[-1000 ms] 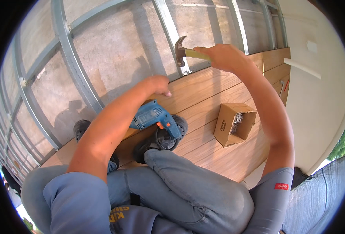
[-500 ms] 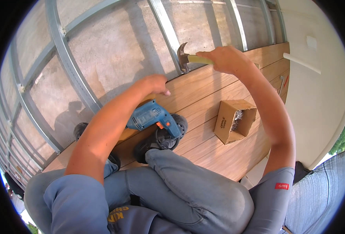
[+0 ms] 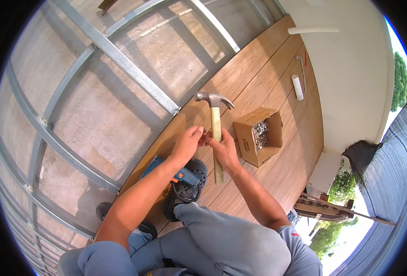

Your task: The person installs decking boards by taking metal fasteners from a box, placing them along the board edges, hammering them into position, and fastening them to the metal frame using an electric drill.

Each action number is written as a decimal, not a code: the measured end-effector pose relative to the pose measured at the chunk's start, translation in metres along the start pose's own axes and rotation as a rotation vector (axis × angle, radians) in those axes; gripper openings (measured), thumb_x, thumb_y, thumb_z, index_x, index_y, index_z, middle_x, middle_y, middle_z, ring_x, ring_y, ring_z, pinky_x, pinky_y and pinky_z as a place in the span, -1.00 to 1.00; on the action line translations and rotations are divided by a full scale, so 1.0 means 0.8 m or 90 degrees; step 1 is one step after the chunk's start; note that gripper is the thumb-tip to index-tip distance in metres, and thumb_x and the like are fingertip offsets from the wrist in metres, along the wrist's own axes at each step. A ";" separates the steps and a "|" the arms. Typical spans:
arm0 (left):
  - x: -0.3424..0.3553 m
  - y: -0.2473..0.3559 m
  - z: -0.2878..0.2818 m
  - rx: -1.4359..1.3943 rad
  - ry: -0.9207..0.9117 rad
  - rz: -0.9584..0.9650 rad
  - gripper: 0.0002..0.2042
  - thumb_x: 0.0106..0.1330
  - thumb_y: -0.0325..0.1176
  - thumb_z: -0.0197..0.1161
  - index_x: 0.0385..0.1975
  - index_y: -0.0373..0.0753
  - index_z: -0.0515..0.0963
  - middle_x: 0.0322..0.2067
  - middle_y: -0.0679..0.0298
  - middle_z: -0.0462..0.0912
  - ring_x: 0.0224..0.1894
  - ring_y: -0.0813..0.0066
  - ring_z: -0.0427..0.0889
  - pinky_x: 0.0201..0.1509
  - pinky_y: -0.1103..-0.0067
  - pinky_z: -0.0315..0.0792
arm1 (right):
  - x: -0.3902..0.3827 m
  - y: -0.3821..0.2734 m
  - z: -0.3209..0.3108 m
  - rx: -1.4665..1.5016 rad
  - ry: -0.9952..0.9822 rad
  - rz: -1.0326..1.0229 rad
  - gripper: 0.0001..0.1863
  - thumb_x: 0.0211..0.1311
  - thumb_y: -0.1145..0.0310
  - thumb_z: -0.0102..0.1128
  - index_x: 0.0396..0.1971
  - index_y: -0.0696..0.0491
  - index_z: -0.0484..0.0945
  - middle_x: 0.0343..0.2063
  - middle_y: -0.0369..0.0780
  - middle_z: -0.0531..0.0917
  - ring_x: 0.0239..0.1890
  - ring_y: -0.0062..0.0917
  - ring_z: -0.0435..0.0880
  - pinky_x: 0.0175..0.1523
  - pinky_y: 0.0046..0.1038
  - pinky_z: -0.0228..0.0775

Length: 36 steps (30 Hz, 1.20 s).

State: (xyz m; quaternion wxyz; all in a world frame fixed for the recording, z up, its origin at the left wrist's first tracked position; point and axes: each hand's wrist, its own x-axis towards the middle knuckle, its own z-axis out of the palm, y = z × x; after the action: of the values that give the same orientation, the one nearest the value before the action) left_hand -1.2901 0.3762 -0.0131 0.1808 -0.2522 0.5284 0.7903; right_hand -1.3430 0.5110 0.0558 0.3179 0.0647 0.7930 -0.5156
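My right hand (image 3: 225, 149) grips a claw hammer (image 3: 216, 118) partway along its pale yellow handle, with the dark steel head pointing away from me. Close beside it, my left hand (image 3: 186, 145) has its fingertips pinched together and almost meeting the right fingers. Whatever may lie between those fingertips is too small to make out. Under my left forearm is a blue power drill (image 3: 189, 176) with an orange trigger, resting by my dark shoe (image 3: 181, 198). An open cardboard box (image 3: 247, 140) of small metal pieces stands on the planks to the right of my hands.
Wood-look planks (image 3: 270, 69) run beneath the box, bordered on the left by a metal framework (image 3: 134, 73) over concrete. Farther off lie a white roll (image 3: 297, 87) and a thin long-handled tool (image 3: 303, 71). A white bar (image 3: 314, 30) sits near the pale wall.
Both hands have drawn together in front of me. The hammer has come back from the metal bar at the plank edge, its handle now pointing toward me. My view has swung to the right.
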 end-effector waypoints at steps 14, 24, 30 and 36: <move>0.024 -0.039 0.014 -0.166 -0.131 -0.124 -0.78 0.49 -0.48 0.03 0.03 -0.39 0.47 -0.16 0.13 0.63 -0.15 0.37 0.65 0.03 0.47 0.60 | -0.037 0.071 -0.046 -0.091 0.102 -0.008 -0.66 0.20 0.44 0.24 -0.03 0.22 0.53 -0.26 -0.18 0.67 -0.25 -0.50 0.65 -0.08 -0.41 0.53; 0.030 0.050 -0.073 -0.142 -0.204 -0.073 -0.75 0.41 -0.65 0.02 0.06 -0.53 0.42 -0.02 -0.12 0.63 0.00 0.21 0.72 0.12 0.46 0.67 | -0.037 0.120 -0.079 -0.307 0.101 0.069 -0.56 0.20 0.18 0.21 -0.09 0.25 0.56 -0.43 0.04 0.68 -0.33 -0.13 0.71 -0.15 -0.14 0.52; 0.037 0.077 -0.107 -0.058 -0.171 -0.008 -0.72 0.40 -0.69 0.00 0.07 -0.51 0.46 -0.01 -0.04 0.63 0.03 0.28 0.70 0.20 0.48 0.62 | -0.024 0.116 -0.097 -0.674 -0.025 0.064 -0.49 0.26 -0.06 0.23 -0.19 0.16 0.55 -0.30 0.10 0.71 -0.17 0.03 0.70 -0.01 -0.01 0.52; 0.036 0.083 -0.123 -0.088 -0.155 -0.009 -0.74 0.41 -0.66 0.08 0.07 -0.50 0.47 0.00 0.00 0.63 0.08 0.27 0.68 0.26 0.49 0.59 | -0.020 0.100 -0.087 -0.819 -0.082 0.018 -0.45 0.32 -0.11 0.16 -0.17 0.17 0.57 -0.22 0.04 0.72 -0.20 -0.04 0.73 -0.05 -0.09 0.58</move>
State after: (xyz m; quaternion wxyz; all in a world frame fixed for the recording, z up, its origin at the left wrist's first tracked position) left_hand -1.3297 0.2603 -0.0117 0.2314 -0.1699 0.4453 0.8481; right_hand -1.3262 0.6110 0.0216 0.3468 -0.1592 0.9221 0.0637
